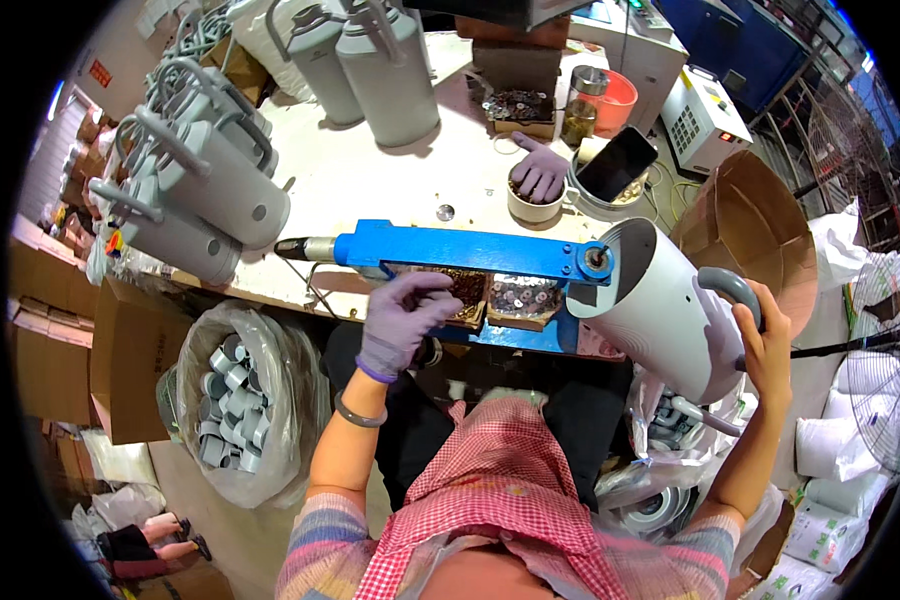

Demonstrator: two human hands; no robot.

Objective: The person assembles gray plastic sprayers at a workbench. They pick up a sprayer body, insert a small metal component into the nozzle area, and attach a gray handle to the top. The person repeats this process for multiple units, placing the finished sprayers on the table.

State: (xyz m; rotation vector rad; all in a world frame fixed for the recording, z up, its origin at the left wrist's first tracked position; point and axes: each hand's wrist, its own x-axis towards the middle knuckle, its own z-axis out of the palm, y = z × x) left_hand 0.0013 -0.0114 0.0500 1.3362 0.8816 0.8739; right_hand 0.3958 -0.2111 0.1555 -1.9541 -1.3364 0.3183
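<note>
My right hand [765, 340] is bare and wraps round the dark grey handle [732, 292] of a large light grey jug body [660, 310]. The jug lies tilted, its open mouth facing up and left, against the right end of a blue arm-shaped driving tool [470, 250]. My left hand [405, 322], in a lavender glove, is held with fingers curled and drawn together just below the blue arm. Beside it sit a small box of brown screws [467, 292] and a box of silvery metal pieces [523, 297]. Whatever the left fingertips hold is too small to make out.
Several grey jugs [388, 75] stand or lie at the table's back and left. A lavender glove [540, 168] rests on a white cup [536, 208] near a phone [618, 165]. A bag of grey caps [235, 400] is at lower left, and a cardboard box [750, 225] at right.
</note>
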